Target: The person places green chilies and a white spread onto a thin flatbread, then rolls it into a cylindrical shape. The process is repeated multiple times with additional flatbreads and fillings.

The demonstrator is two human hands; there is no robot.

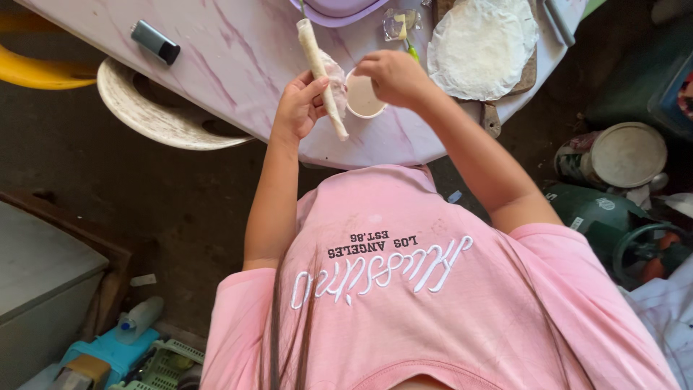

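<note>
My left hand (299, 107) holds a long thin rolled wrapper (319, 68), pale and tilted, its unsealed flap hanging on the right side. My right hand (393, 76) hovers with fingers dipped over a small white cup (363, 100) of pale paste that stands on the marbled pink-white table (238, 58). A stack of round white wrappers (480, 47) lies on a wooden board to the right of the cup. I wear a pink shirt.
A grey lighter-like object (155, 41) lies on the table at left. A lilac bowl's rim (339, 11) shows at the top edge. A white plastic chair (159, 115) stands under the table. A green gas cylinder (613, 224) and a lidded container (624, 155) stand at right.
</note>
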